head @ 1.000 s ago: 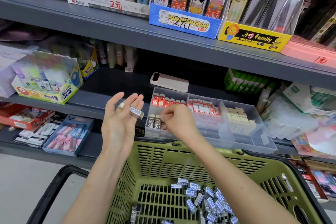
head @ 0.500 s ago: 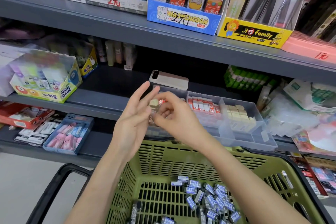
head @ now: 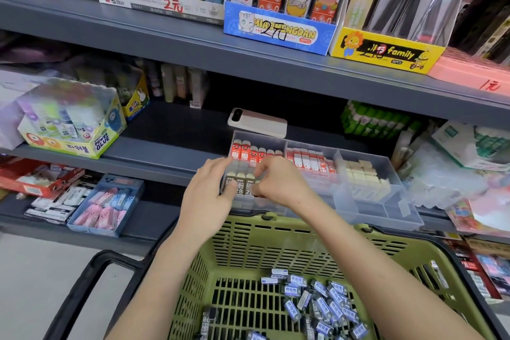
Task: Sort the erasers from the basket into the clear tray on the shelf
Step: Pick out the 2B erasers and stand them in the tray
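Reaching over a green basket (head: 248,240), a person works at a clear tray (head: 386,218) on a grey shop shelf (head: 165,152). Both hands meet at the tray's left compartment, over a row of upright brown 2B erasers (head: 244,185). The left hand (head: 209,196) keeps its fingers fairly straight beside the tray's left wall, thumb pressing the row's front. The right hand (head: 278,185) curls its fingertips onto the row, seemingly pinching one eraser, though the fingers hide it. Blue-labelled erasers (head: 317,303) lie loose on the basket floor.
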The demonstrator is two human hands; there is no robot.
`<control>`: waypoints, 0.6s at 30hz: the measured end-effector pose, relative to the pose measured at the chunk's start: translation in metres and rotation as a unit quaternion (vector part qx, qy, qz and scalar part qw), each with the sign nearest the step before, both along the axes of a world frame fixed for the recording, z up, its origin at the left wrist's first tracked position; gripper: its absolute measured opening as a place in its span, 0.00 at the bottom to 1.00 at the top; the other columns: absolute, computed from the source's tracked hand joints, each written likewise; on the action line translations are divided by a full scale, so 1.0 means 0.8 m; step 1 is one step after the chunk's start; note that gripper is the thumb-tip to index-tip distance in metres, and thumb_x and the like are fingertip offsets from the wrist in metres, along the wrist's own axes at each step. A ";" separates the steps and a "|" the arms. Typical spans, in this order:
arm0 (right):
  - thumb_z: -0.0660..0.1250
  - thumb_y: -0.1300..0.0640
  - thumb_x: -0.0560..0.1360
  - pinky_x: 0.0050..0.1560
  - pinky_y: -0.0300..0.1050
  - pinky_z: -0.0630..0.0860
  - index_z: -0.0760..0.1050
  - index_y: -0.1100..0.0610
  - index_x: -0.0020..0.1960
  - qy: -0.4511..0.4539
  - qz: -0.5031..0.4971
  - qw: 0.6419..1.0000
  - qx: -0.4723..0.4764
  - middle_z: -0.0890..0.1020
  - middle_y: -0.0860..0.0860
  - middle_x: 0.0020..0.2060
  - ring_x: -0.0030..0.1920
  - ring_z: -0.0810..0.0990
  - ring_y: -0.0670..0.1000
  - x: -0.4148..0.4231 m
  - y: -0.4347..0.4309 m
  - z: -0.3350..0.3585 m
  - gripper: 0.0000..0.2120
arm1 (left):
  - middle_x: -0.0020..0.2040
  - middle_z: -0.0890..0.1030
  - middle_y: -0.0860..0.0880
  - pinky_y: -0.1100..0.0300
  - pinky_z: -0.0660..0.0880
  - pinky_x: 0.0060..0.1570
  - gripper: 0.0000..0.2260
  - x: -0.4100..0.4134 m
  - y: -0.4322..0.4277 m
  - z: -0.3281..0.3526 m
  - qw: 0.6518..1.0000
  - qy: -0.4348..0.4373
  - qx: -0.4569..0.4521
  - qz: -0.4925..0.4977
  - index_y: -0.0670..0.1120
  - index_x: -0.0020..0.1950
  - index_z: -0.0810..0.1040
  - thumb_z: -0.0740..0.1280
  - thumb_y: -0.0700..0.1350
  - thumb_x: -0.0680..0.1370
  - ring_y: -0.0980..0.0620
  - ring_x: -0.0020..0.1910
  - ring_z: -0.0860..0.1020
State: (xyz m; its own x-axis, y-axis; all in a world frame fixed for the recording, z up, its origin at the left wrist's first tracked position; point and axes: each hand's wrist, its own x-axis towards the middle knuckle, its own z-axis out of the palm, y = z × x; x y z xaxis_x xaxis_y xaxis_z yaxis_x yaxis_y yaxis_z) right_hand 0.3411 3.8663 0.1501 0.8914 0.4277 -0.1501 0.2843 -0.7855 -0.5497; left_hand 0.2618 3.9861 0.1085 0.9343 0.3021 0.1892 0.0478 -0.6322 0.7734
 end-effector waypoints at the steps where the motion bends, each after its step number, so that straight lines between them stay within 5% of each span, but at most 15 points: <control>1: 0.70 0.65 0.68 0.40 0.41 0.70 0.77 0.60 0.49 0.009 0.002 1.000 -0.003 0.71 0.45 0.35 0.42 0.75 0.50 0.001 0.001 0.000 0.10 | 0.70 0.70 0.52 0.53 0.63 0.68 0.21 0.000 0.000 0.000 1.000 0.001 -0.001 -0.003 0.48 0.73 0.66 0.61 0.41 0.80 0.51 0.70 0.66; 6: 0.70 0.58 0.72 0.45 0.41 0.71 0.77 0.56 0.51 -0.030 0.024 0.999 0.019 0.76 0.47 0.38 0.45 0.77 0.50 -0.007 -0.008 0.006 0.09 | 0.70 0.70 0.53 0.60 0.61 0.62 0.20 -0.001 0.001 0.001 1.000 0.006 -0.016 -0.004 0.51 0.73 0.66 0.61 0.43 0.80 0.53 0.69 0.67; 12: 0.69 0.60 0.73 0.38 0.31 0.72 0.78 0.48 0.45 -0.105 0.047 0.955 0.272 0.81 0.46 0.36 0.37 0.76 0.43 -0.081 -0.075 -0.002 0.07 | 0.69 0.72 0.51 0.60 0.64 0.60 0.19 -0.016 0.000 0.003 1.000 0.004 -0.005 0.010 0.50 0.72 0.68 0.62 0.47 0.80 0.52 0.67 0.69; 16: 0.70 0.59 0.73 0.40 0.38 0.73 0.80 0.56 0.45 0.014 0.036 0.979 0.202 0.83 0.52 0.38 0.38 0.77 0.49 -0.127 -0.122 -0.077 0.02 | 0.71 0.70 0.49 0.58 0.61 0.65 0.21 -0.058 0.001 -0.001 1.000 0.017 0.024 0.006 0.47 0.73 0.65 0.62 0.46 0.80 0.49 0.70 0.67; 18: 0.70 0.54 0.73 0.47 0.38 0.74 0.79 0.56 0.54 0.094 0.087 0.988 0.086 0.83 0.51 0.46 0.45 0.78 0.47 -0.146 -0.122 -0.124 0.11 | 0.72 0.69 0.47 0.53 0.60 0.70 0.21 -0.082 0.005 -0.005 0.997 0.043 0.070 -0.009 0.46 0.73 0.66 0.63 0.44 0.80 0.47 0.72 0.64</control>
State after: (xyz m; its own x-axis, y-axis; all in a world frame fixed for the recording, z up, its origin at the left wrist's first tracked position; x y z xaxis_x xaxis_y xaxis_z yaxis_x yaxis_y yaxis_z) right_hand 0.2243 3.7684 0.0511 0.7651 0.6061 -0.2172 0.2873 -0.6233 -0.7273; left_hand 0.1965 3.9902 0.1043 0.9536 0.2623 0.1475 0.0983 -0.7349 0.6710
